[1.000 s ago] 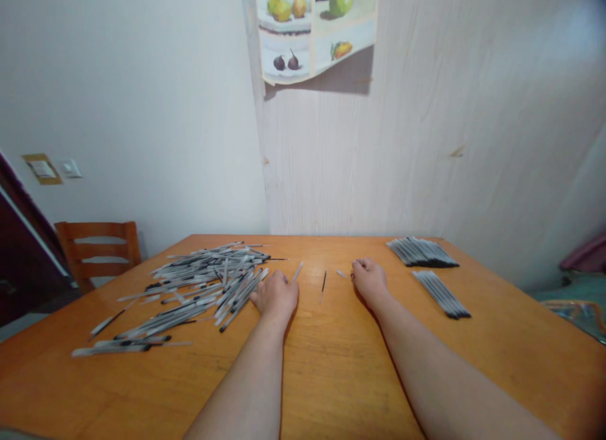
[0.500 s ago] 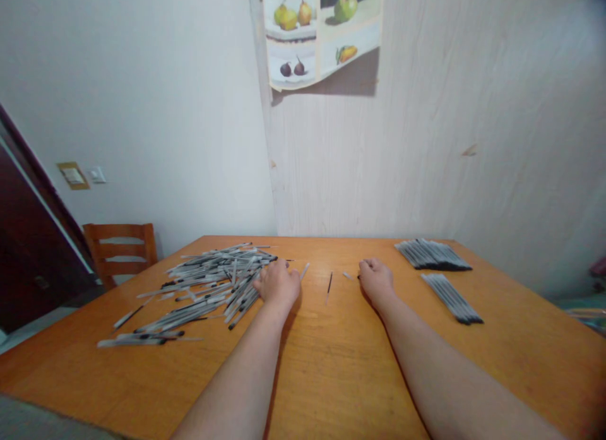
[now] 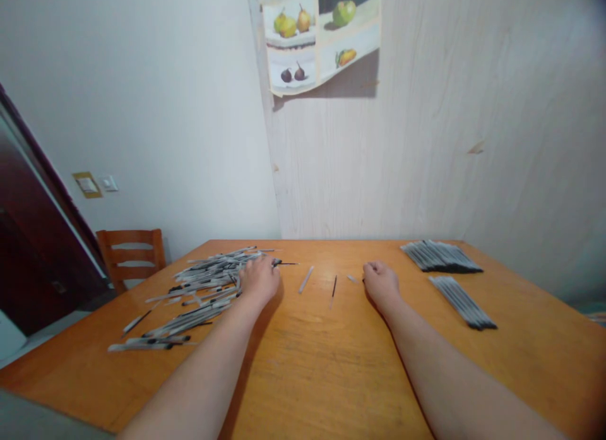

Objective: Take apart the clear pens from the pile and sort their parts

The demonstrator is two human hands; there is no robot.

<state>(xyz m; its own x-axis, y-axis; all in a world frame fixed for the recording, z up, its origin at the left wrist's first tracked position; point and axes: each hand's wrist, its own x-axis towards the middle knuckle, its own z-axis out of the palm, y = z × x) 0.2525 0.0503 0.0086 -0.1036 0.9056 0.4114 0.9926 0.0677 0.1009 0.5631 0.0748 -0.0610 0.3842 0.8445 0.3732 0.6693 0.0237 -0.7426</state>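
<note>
Translucent plastic pens point(image 3: 208, 273) lie heaped on the tabletop point(image 3: 322, 377) at the left hand point(image 3: 261, 277); whether its fingers, or the curled ones of the right hand point(image 3: 381, 283), hold anything cannot be told. Probably light, stiff and slick, each should suit a mid-barrel pinch

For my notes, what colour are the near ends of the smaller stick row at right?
The near ends look black, best seen in the head view.
</note>
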